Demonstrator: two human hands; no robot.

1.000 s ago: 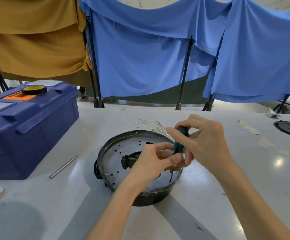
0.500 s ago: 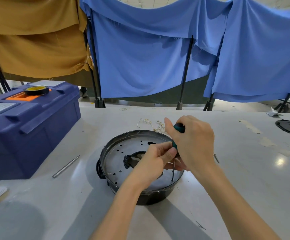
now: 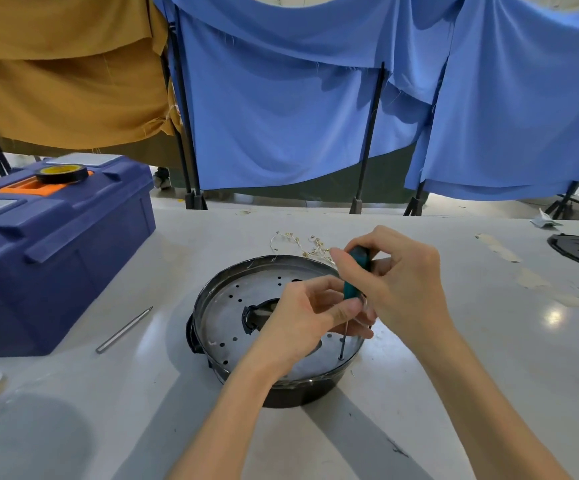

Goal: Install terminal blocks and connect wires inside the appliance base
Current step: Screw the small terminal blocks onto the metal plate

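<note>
Because the work needs a steady surface, everything sits on the pale table [image 3: 488, 358], with the blue toolbox [image 3: 56, 254] parked well off to the left, out of the arms' way, and a roll of tape [image 3: 61, 173] resting on its lid. Near the table's middle stands the appliance base [image 3: 281, 393], a round black tub with a perforated metal plate [image 3: 232, 306] lying inside it; it sits squarely before the person, probably so that both arms reach it evenly.

Over its right half the right hand [image 3: 402, 289] has its fingers curled round the teal handle of the screwdriver [image 3: 353, 282], holding it nearly upright so the tip drops into a hole near the plate's near-right rim. The left hand [image 3: 301, 323] closes thumb and forefinger on the tool just below the handle, seemingly to steady the thin shaft; anything else it may hold is hidden.

Just behind the base lies a loose bundle of wires [image 3: 301, 242], within easy reach for connecting later. A slim metal rod [image 3: 125, 329] lies between base and toolbox. No terminal block shows, so I judge this to be a fastening step.
</note>
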